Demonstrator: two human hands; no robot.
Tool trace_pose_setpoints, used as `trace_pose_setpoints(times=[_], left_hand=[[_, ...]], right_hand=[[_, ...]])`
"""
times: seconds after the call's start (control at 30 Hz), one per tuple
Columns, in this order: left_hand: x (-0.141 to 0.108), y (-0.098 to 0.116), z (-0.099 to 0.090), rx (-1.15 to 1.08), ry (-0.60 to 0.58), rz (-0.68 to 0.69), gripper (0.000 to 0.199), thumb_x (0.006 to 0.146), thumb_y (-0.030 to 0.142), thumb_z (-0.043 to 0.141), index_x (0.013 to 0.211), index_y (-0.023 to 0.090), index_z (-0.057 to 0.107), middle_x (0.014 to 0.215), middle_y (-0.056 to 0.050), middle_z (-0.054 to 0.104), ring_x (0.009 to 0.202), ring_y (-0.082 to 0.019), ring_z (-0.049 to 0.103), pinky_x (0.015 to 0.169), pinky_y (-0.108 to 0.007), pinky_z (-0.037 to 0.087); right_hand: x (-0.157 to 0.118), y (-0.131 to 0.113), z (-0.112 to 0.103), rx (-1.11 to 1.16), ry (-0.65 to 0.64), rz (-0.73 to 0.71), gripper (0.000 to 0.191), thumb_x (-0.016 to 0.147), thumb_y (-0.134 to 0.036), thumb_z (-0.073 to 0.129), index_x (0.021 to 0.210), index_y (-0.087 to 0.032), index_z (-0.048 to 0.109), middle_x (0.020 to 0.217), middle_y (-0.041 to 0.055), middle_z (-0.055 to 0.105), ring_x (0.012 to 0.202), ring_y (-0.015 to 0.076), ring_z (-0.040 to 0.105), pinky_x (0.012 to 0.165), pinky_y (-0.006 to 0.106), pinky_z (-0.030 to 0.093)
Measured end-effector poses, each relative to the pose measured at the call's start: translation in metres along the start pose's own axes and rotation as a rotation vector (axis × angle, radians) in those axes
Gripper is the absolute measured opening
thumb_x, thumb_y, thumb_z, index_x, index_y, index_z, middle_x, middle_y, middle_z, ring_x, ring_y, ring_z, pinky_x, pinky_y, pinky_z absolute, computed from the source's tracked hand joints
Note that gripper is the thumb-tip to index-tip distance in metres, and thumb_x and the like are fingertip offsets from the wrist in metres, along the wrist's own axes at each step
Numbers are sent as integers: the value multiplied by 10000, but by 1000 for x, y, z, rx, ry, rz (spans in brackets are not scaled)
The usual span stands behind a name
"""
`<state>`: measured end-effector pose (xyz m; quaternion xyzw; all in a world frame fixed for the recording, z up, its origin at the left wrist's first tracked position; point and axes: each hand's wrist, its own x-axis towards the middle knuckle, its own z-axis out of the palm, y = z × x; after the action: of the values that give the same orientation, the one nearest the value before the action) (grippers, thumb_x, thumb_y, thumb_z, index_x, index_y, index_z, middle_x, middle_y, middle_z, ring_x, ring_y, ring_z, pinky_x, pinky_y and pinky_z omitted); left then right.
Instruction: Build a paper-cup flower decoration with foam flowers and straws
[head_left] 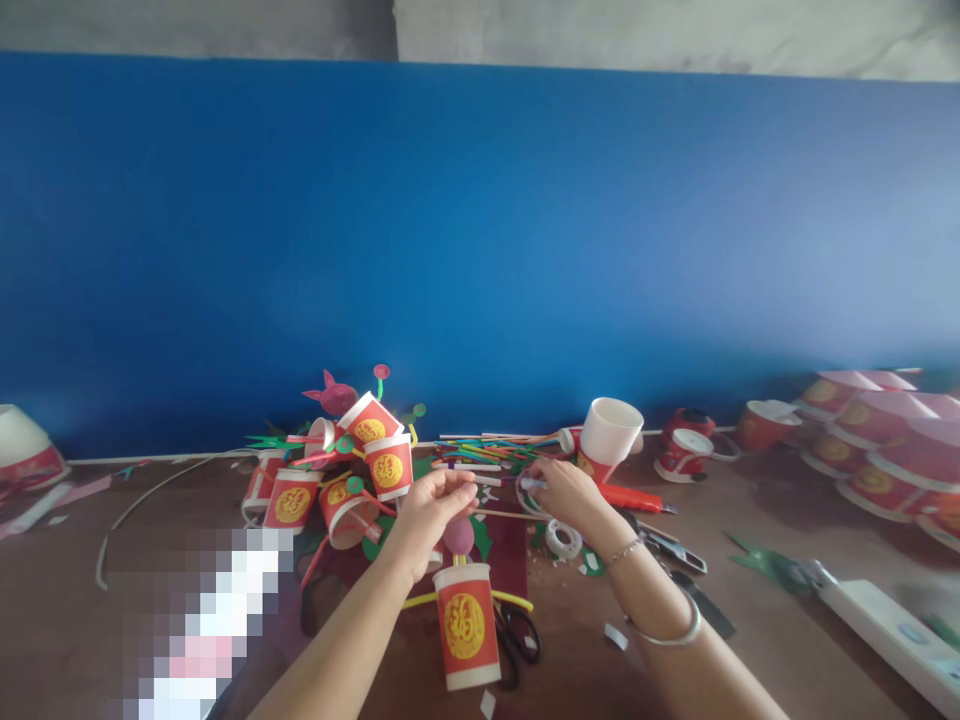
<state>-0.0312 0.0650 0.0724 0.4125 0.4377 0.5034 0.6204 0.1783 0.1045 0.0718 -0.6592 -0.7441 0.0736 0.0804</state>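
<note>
My left hand (441,505) is raised over the middle of the table, its thumb and fingertips pinched together. Whatever lies between them is too small to make out. To its right, my right hand (564,492) has its fingers curled at a small whitish item (532,483) whose kind I cannot tell. Below and between my forearms is a red and white paper cup (466,625) with a gold emblem, a pink paper disc (459,537) above it and yellow straw pieces (514,601) at its sides. Close to my right hand lies a white tape roll (563,539).
Decorated cups (291,503) crowd the left, behind my left hand. Coloured straws (480,450) lie along the blue partition (480,250). A stack of white cups (611,428), an orange cutter (634,498) and a power strip (892,620) are rightward. Black-handled scissors (525,640) lie by the front cup.
</note>
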Motion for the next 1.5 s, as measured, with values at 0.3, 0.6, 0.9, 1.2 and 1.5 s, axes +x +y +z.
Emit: trace_pose_setpoints(times=[0.3, 0.6, 0.9, 1.2, 1.5], left_hand=[[0, 2, -1, -104, -15, -27, 411, 534, 352, 836, 820, 116, 657, 801, -46, 676, 706, -122, 628, 749, -263, 502], [0, 3, -1, -69, 8, -53, 302, 667, 316, 741, 865, 122, 621, 826, -65, 691, 653, -78, 580, 623, -187, 449], [-2, 6, 1, -90, -9, -73, 307, 653, 305, 722, 865, 127, 587, 701, -13, 627, 607, -86, 582, 553, -181, 417], [-3, 5, 1, -111, 10, -48, 209, 646, 249, 637, 811, 134, 581, 708, -6, 604, 510, -46, 488, 464, -166, 322], [2, -1, -1, 8, 81, 7, 122, 653, 254, 527, 701, 165, 595, 583, 56, 454, 413, -48, 337, 379, -174, 187]], right_hand=[[5, 9, 9, -79, -33, 19, 249, 731, -107, 520, 941, -162, 641, 938, 100, 702, 879, 240, 635, 651, 274, 360], [5, 4, 17, -91, -6, -48, 172, 769, -174, 518, 815, -182, 683, 921, 84, 682, 919, 213, 599, 739, 265, 376], [-2, 1, 21, -189, 11, -75, 213, 678, -131, 598, 861, -179, 694, 1010, 132, 622, 1036, 290, 501, 795, 343, 364], [0, -1, 16, -199, 52, -67, 124, 674, -107, 579, 748, -136, 674, 993, 165, 624, 1007, 309, 503, 786, 372, 355], [-1, -7, -14, 19, 173, -42, 119, 808, -181, 444, 842, -170, 558, 779, 54, 654, 760, 197, 583, 661, 279, 360]])
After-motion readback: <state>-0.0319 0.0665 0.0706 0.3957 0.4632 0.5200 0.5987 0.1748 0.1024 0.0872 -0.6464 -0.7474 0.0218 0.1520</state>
